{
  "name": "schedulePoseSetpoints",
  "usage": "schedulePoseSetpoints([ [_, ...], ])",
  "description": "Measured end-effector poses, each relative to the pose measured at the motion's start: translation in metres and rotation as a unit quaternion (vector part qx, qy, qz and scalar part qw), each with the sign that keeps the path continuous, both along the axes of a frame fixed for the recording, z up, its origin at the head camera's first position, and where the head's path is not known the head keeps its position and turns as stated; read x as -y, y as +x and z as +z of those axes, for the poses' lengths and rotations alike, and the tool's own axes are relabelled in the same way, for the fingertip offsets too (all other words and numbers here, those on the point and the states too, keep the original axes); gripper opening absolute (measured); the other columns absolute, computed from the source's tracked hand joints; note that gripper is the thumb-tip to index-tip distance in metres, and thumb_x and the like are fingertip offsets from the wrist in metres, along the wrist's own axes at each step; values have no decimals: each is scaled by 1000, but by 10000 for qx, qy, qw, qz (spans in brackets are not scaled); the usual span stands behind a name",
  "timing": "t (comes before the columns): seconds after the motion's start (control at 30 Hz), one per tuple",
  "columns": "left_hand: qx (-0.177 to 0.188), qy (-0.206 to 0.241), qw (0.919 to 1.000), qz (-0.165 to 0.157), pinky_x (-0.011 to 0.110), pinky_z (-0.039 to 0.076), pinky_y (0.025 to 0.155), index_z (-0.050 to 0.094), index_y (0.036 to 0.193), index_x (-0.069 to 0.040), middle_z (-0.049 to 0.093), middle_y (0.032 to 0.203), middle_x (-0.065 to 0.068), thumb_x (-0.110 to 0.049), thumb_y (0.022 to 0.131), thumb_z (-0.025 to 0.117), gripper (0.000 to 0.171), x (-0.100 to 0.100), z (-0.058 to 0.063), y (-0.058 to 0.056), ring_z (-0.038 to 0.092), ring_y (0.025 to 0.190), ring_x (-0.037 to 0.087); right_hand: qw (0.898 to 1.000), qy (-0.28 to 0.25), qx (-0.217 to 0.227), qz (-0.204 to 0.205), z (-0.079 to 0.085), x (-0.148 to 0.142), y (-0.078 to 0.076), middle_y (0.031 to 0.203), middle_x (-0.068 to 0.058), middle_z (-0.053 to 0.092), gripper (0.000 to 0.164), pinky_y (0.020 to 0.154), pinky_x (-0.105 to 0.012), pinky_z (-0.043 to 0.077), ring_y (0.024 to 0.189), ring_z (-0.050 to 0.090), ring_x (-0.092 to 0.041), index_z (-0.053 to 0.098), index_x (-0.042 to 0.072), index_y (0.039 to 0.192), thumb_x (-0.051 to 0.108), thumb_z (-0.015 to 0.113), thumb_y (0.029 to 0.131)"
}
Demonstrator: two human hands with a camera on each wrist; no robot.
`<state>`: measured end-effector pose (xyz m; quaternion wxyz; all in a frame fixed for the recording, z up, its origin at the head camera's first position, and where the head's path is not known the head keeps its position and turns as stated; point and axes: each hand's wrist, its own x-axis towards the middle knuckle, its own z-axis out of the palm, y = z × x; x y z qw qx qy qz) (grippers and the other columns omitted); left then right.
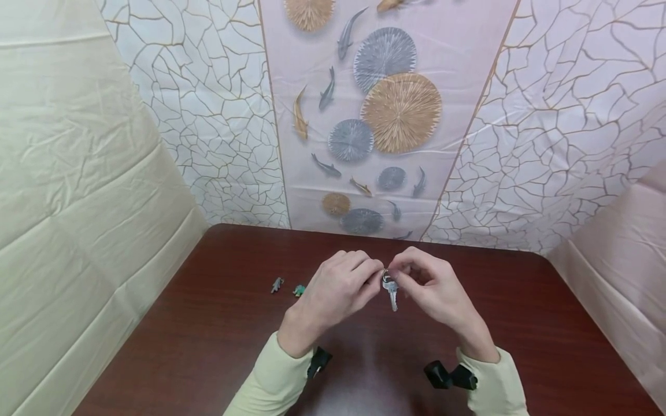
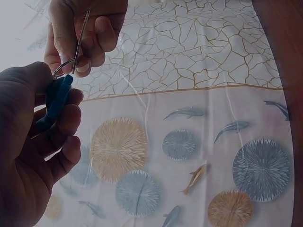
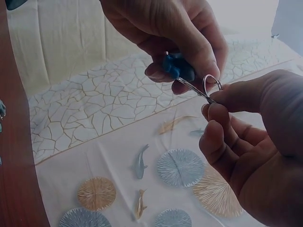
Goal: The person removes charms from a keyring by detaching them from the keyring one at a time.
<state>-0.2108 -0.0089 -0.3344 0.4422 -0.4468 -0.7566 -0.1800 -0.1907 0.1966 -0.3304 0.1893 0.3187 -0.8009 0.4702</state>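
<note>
In the head view my left hand (image 1: pixel 340 289) and right hand (image 1: pixel 432 283) meet above the table, with a silver key (image 1: pixel 392 296) hanging between them from a metal key ring (image 1: pixel 386 276). My left hand grips a small blue piece (image 2: pixel 57 101), whose shape is partly covered by the fingers. Thumb and index finger of my right hand (image 3: pixel 255 132) pinch the key ring (image 3: pixel 205 81) near the key's head. The key's blade passes close to the blue piece in the right wrist view. Whether ring and blue piece are linked is hidden.
On the dark red-brown table (image 1: pixel 208 323), a small grey figure (image 1: pixel 277 285) and a small green figure (image 1: pixel 299 290) lie left of my left hand. Patterned cloth (image 1: pixel 359 190) hangs behind the table's far edge, and pale cloth walls flank both sides.
</note>
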Motion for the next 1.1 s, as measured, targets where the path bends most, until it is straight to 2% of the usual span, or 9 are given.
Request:
schedulePoseSetpoints([
  [0.13, -36, 43, 10000, -49, 20, 42, 62, 68, 89, -13, 60, 78, -6, -12, 89, 60, 8, 1, 1, 0, 56, 68, 8, 10000, 15, -6, -86, 0, 1, 0, 85, 6, 61, 21, 48, -21, 44, 54, 52, -8, 66, 16, 94, -4, 67, 87],
  [0.4, 73, 25, 9998, -203, 20, 42, 64, 68, 90, -13, 61, 79, -7, -13, 89, 59, 9, 0, 2, 2, 55, 69, 7, 9998, -71, 191, -23, 1, 3, 1, 75, 0, 61, 20, 49, -24, 48, 56, 57, -12, 65, 13, 97, -3, 69, 86],
  [0.73, 78, 60, 9998, -180, 20, 42, 62, 67, 88, -13, 60, 77, -6, -12, 87, 62, 6, 0, 2, 2, 54, 65, 6, 9996, 12, 282, -16, 0, 4, 0, 71, -1, 61, 16, 50, -24, 48, 55, 57, -15, 66, 15, 94, 0, 67, 89],
  [0.97, 276, 84, 9994, -194, 20, 44, 63, 68, 89, -13, 62, 79, -7, -13, 89, 60, 8, 0, 1, 2, 57, 67, 6, 9994, 151, 324, 34, 2, 2, -1, 76, 1, 64, 15, 52, -24, 50, 57, 58, -11, 68, 20, 96, 5, 64, 93],
  [1.1, 304, 76, 9993, -192, 20, 45, 64, 67, 89, -13, 62, 80, -6, -12, 88, 60, 7, 1, 0, 1, 57, 68, 6, 9993, 226, 277, 93, 2, 1, -1, 84, -1, 67, 17, 56, -23, 51, 68, 61, -7, 70, 19, 100, 6, 67, 91],
])
